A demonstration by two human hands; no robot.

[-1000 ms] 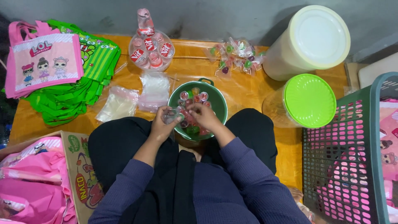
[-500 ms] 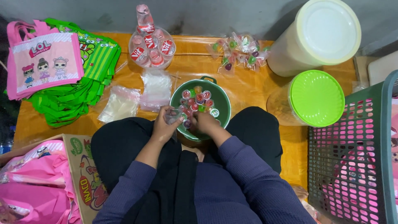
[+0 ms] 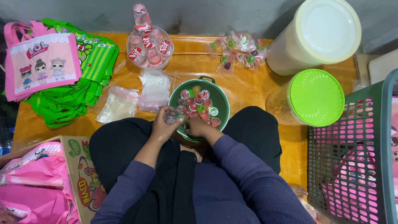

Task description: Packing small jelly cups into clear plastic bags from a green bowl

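A green bowl [image 3: 222, 107] sits on the wooden surface between my knees, filled with several small coloured jelly cups [image 3: 199, 104]. My left hand [image 3: 162, 126] rests at the bowl's near left rim, its fingers closed around a small clear plastic bag [image 3: 172, 117]. My right hand [image 3: 199, 127] reaches into the near side of the bowl, its fingers among the jelly cups; whether it grips one is hidden.
Flat clear bags [image 3: 154, 89] lie left of the bowl. Green and pink tote bags [image 3: 62, 70] are stacked at far left. A clear tub of small cups [image 3: 149, 47], filled jelly packets [image 3: 236, 49], two lidded containers [image 3: 315, 97] and a green-pink basket [image 3: 352, 157] surround the area.
My right hand has slid from the bowl's middle toward its near rim. The left hand stays at the rim with the small bag.
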